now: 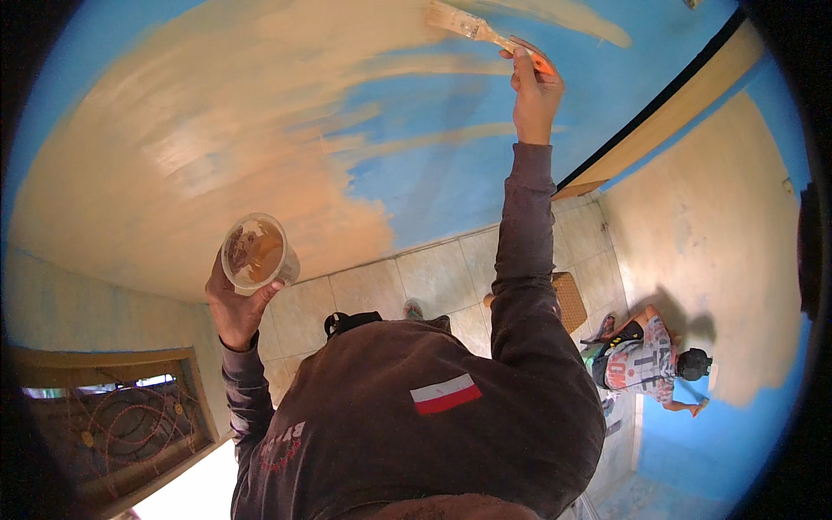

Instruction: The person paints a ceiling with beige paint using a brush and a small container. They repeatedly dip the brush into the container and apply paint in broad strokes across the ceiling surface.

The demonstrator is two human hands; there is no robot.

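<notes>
My right hand (536,95) is raised and closed on the orange handle of a paintbrush (481,33). The brush's pale bristles touch the wall (416,156), where cream paint lies in streaks over blue. Held up at the left, a clear plastic tub (260,251) has tan paint inside and smeared on its walls. The fingers and thumb of my left hand (236,303) wrap round the tub from below. Both arms are in dark sleeves.
A person (641,360) in a patterned shirt works at the right-hand wall (702,234), one hand on its blue part. A woven brown stool (568,302) stands on the tiled floor (442,277). At lower left is a framed window (121,425) with a curled grille.
</notes>
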